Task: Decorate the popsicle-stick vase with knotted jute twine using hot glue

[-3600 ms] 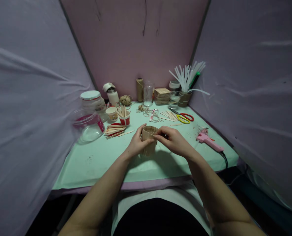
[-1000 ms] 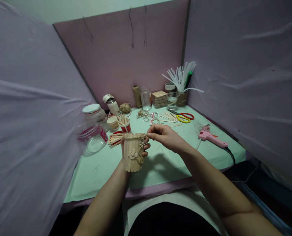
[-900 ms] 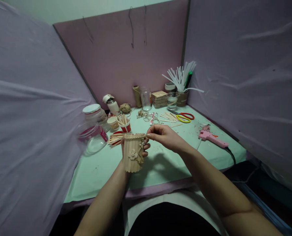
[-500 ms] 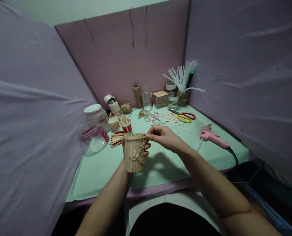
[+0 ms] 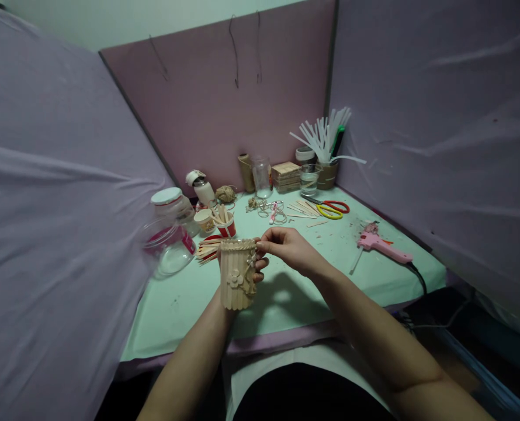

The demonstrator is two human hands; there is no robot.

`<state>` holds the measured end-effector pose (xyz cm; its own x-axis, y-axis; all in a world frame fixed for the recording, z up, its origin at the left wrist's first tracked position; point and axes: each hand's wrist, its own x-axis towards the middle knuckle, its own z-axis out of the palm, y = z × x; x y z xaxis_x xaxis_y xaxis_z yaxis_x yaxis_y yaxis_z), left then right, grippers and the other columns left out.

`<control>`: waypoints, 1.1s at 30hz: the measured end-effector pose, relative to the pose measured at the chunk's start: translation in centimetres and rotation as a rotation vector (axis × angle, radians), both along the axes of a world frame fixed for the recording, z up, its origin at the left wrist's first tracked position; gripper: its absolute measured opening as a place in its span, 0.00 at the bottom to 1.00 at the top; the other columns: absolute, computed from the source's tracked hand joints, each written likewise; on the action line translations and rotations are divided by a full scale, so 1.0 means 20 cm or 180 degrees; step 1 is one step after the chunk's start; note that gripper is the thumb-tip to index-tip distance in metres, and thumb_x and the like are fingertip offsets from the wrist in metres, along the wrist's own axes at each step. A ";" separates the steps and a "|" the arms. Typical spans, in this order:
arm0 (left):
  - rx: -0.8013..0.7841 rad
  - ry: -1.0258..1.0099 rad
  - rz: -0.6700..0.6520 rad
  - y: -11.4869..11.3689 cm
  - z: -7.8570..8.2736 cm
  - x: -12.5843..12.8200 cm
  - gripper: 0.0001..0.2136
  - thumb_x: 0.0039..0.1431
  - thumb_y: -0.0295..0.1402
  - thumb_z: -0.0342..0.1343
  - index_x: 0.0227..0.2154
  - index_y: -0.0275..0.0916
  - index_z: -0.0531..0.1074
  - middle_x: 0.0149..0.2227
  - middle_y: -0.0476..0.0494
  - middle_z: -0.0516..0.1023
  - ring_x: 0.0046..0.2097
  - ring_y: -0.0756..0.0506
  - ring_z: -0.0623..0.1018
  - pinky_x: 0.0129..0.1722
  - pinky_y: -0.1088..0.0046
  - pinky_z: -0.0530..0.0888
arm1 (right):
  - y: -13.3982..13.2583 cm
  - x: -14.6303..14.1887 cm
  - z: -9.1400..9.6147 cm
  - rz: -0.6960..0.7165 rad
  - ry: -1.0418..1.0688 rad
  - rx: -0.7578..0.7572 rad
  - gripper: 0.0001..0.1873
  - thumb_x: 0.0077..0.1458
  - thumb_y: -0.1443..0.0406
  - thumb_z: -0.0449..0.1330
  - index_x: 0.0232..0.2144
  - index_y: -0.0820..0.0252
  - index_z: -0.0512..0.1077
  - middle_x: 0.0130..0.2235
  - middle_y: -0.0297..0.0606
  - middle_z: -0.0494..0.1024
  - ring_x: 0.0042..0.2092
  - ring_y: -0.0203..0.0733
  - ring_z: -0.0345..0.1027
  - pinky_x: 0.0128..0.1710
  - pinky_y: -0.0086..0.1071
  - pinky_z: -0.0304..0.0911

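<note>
A cup-shaped holder (image 5: 237, 290) faced with upright craft sticks is held up over the near part of the table. It has a braided trim (image 5: 238, 246) around its top and pale flower shapes on its side. My left hand (image 5: 261, 269) wraps around it from behind, its fingertips showing at the right side; the palm is hidden. At the right edge of the rim, my right hand (image 5: 286, 247) pinches the trim between thumb and forefinger.
Right on the green tabletop (image 5: 185, 316) lies a pink glue gun (image 5: 382, 247), its cord over the edge. Scissors (image 5: 332, 209) and loose craft sticks (image 5: 304, 209) lie behind. Clear jars (image 5: 171, 257) and a red-and-white stick cup (image 5: 226, 225) stand left. White glue sticks (image 5: 325, 137) fill a holder at back.
The holder has turned slightly, its front flower shifting a little left. My right hand keeps its pinch at the rim and has moved slightly left. The view has shifted slightly.
</note>
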<state>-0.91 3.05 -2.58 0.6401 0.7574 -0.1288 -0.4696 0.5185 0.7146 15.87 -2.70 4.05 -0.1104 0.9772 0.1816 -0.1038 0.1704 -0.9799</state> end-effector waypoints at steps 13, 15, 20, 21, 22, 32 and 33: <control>0.0027 -0.0041 0.0063 -0.02 0.10 0.06 0.22 0.62 0.47 0.47 0.45 0.31 0.73 0.39 0.36 0.79 0.39 0.43 0.79 0.42 0.65 0.75 | 0.10 0.11 -0.16 -0.0404 0.0251 0.0316 0.11 0.48 0.58 0.64 0.28 0.59 0.69 0.27 0.30 0.68 0.29 0.33 0.59 0.31 0.29 0.55; 0.0146 -0.0020 0.0165 -0.02 0.09 0.07 0.21 0.63 0.44 0.47 0.46 0.31 0.72 0.41 0.36 0.79 0.41 0.43 0.79 0.45 0.65 0.74 | 0.11 0.12 -0.17 -0.0394 0.0261 0.0297 0.11 0.49 0.58 0.63 0.29 0.59 0.69 0.27 0.30 0.68 0.29 0.33 0.58 0.30 0.29 0.55; 0.0394 0.0253 0.0359 -0.02 0.09 0.08 0.21 0.63 0.42 0.49 0.53 0.36 0.68 0.48 0.37 0.77 0.48 0.40 0.77 0.51 0.60 0.71 | 0.12 0.13 -0.19 -0.0430 0.0074 0.0425 0.10 0.50 0.59 0.62 0.28 0.59 0.68 0.27 0.30 0.67 0.29 0.33 0.59 0.31 0.29 0.56; 0.0449 0.0310 0.0489 -0.01 0.08 0.09 0.20 0.63 0.41 0.50 0.54 0.37 0.67 0.49 0.38 0.77 0.49 0.41 0.76 0.51 0.61 0.71 | 0.12 0.14 -0.20 -0.0444 -0.0017 0.0465 0.10 0.51 0.59 0.61 0.28 0.59 0.68 0.27 0.30 0.67 0.30 0.33 0.59 0.31 0.29 0.56; 0.0516 0.0361 0.0635 -0.01 0.08 0.09 0.20 0.62 0.40 0.51 0.54 0.38 0.67 0.49 0.39 0.76 0.49 0.42 0.76 0.52 0.62 0.70 | 0.13 0.14 -0.21 -0.0459 -0.0118 0.0503 0.10 0.51 0.58 0.61 0.29 0.60 0.68 0.27 0.30 0.67 0.30 0.34 0.59 0.31 0.29 0.56; 0.1040 0.0131 0.1310 0.01 0.05 0.13 0.14 0.55 0.38 0.59 0.44 0.44 0.68 0.48 0.43 0.77 0.48 0.43 0.77 0.50 0.60 0.71 | 0.15 0.15 -0.28 -0.0562 -0.0685 0.0862 0.09 0.56 0.59 0.57 0.31 0.59 0.67 0.31 0.33 0.68 0.34 0.36 0.61 0.36 0.31 0.58; 0.1079 0.0110 0.1353 0.01 0.05 0.13 0.12 0.55 0.37 0.60 0.42 0.44 0.68 0.49 0.43 0.77 0.48 0.43 0.77 0.50 0.60 0.71 | 0.15 0.15 -0.28 -0.0591 -0.0689 0.0897 0.09 0.56 0.59 0.57 0.31 0.59 0.67 0.31 0.33 0.68 0.34 0.36 0.62 0.36 0.31 0.58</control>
<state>1.75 3.19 -1.49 0.2680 0.9513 0.1522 -0.5609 0.0257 0.8275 18.89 0.30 -1.63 -0.0017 0.8994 0.4372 0.1576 0.4320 -0.8880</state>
